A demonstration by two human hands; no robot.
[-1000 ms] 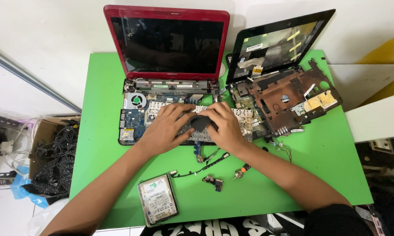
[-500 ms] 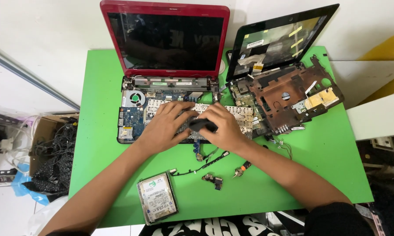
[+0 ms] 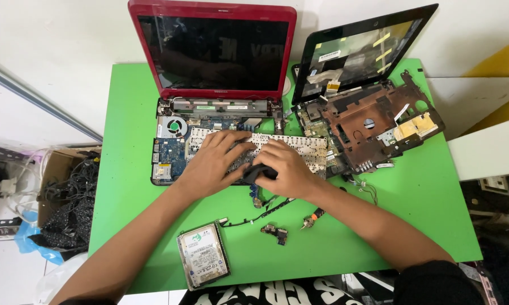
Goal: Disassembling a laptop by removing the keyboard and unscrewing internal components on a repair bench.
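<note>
We have both hands on the opened red laptop (image 3: 212,85), over its bare base. Our right hand (image 3: 285,169) is curled shut around a small black part (image 3: 257,172), pinching it between thumb and fingers just below the loose keyboard panel (image 3: 291,147). Our left hand (image 3: 215,164) lies flat beside that grip, fingers spread on the panel, holding nothing. What the black part is, we cannot quite tell; the fingers cover most of it. To work it well, we judge it best to keep the left palm steadying the panel and ease the part gently, minding the thin cable (image 3: 260,213) just under the wrist.
</note>
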